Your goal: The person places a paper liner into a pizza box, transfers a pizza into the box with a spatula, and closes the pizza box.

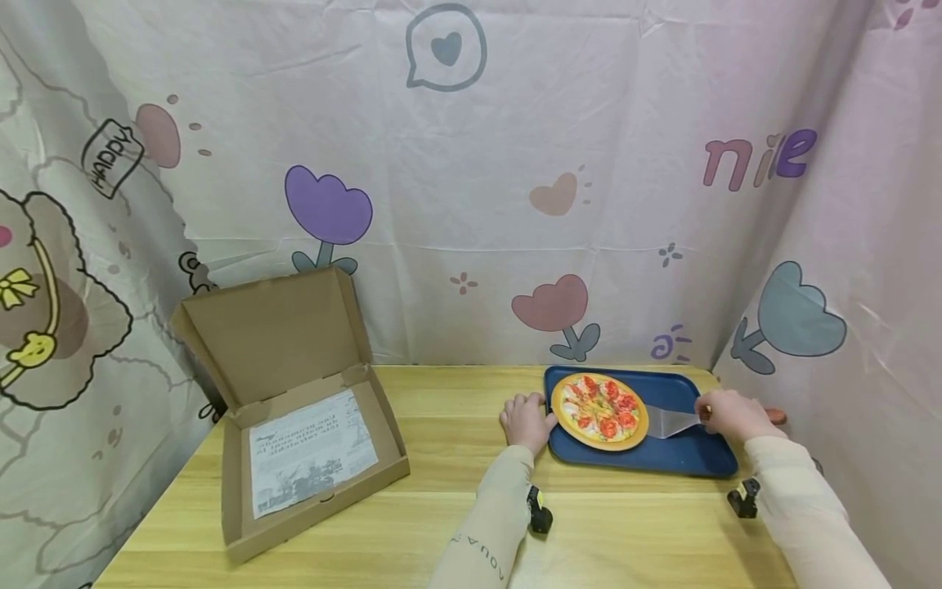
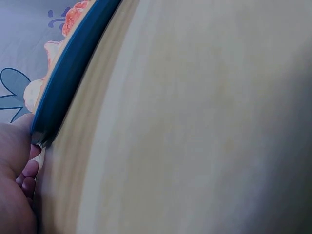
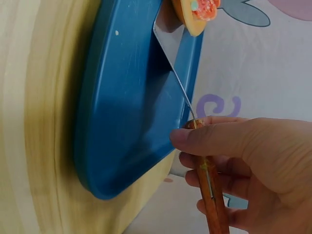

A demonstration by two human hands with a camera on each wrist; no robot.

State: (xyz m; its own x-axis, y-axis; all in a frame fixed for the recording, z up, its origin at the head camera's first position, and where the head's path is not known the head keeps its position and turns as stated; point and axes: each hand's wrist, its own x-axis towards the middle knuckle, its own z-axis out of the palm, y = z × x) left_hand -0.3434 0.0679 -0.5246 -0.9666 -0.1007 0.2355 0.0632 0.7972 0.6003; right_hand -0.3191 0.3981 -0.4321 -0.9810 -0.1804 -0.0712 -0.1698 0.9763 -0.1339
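On the left part of a blue tray point(image 1: 680, 454) lies a round pizza point(image 1: 599, 411) with red and white toppings and a yellow-orange rim. My right hand point(image 1: 738, 415) grips the wooden handle point(image 3: 210, 195) of a spatula. Its flat metal blade point(image 1: 670, 421) slants down to the left, and its front end is hidden at the pizza's right edge. At the tray's left end, my left hand point(image 1: 527, 421) holds the rim; in the left wrist view the thumb point(image 2: 24, 122) lies against the tray's edge and the other fingers are curled beside it, partly hidden.
An open cardboard box point(image 1: 390, 474) stands on the left of the wooden table point(image 1: 441, 491), its lid point(image 1: 275, 335) raised at the back. Printed paper point(image 1: 316, 450) lines its bottom. A patterned curtain point(image 1: 456, 164) hangs behind the table and along both sides.
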